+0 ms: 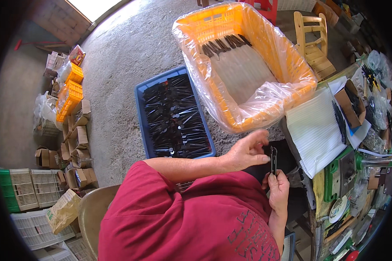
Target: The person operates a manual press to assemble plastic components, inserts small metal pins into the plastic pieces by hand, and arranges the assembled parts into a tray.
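Note:
My right hand (278, 187) is closed round the lower end of a slim black folding-knife-like tool (273, 161), which stands upright above my lap. Just left of its upper end is my left hand (250, 150), thumb and fingers apart, with nothing visible in it. Whether the left thumb touches the tool, I cannot tell. In front of me on the floor, a blue crate (140, 113) holds many slim black tools (174, 117). Beyond it to the right, a yellow crate (307, 85) lined with clear plastic has a row of dark pieces (226, 45) at its far end.
At my right runs a cluttered workbench (320, 187) with a white foam sheet (315, 126), a green machine vise (340, 174) and an open cardboard box (350, 102). A wooden chair (315, 56) stands beyond. Cartons (78, 137) and plastic crates (43, 226) line the left side.

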`<state>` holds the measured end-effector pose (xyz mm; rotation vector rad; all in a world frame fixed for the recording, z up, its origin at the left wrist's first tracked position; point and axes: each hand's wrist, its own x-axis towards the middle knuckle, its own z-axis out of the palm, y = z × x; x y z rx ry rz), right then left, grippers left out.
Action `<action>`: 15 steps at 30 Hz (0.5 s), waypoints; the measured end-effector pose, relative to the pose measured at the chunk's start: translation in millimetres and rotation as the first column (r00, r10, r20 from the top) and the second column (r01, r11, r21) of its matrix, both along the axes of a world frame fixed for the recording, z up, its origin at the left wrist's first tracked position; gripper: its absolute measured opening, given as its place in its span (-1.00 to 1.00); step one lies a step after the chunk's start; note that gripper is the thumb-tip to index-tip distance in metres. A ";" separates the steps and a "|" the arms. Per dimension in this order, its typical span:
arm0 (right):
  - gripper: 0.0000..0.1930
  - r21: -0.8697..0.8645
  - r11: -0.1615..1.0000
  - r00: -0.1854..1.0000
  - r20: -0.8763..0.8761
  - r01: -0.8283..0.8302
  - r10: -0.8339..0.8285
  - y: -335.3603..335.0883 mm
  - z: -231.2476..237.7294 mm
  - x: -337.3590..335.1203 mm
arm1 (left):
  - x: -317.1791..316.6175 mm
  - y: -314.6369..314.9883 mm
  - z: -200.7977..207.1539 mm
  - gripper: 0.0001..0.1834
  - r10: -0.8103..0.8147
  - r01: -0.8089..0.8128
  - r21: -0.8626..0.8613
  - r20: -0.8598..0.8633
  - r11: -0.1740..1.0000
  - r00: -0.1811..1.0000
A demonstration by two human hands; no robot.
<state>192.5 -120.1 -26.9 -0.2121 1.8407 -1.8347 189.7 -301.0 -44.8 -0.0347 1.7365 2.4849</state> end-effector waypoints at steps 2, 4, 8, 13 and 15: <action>-0.81 0.088 0.996 0.999 0.003 -0.034 0.034 2.5 1.2 -3.0 | -1.3 -9.5 11.9 -0.38 0.072 -0.190 -0.401 -0.290 0.896 0.954; -0.80 0.175 0.982 0.997 0.012 -0.071 0.070 1.9 1.7 -3.4 | -1.6 -18.9 21.9 -0.45 -0.171 -0.411 -0.693 -0.606 0.592 0.777; -0.79 0.200 0.961 0.980 0.083 -0.192 0.179 -1.5 2.4 -3.9 | 5.9 -25.2 21.7 -0.68 -0.672 -0.390 -0.850 -0.521 0.353 0.527; -0.80 0.256 0.909 0.944 0.106 -0.329 0.312 -6.2 7.0 -4.1 | 11.0 -32.7 19.8 -0.70 -0.711 -0.266 -0.918 -0.396 0.295 0.581; -0.80 0.268 0.899 0.938 0.093 -0.346 0.334 -9.5 9.5 -3.6 | 14.0 -34.4 16.9 -0.71 -0.709 -0.280 -0.905 -0.426 0.321 0.562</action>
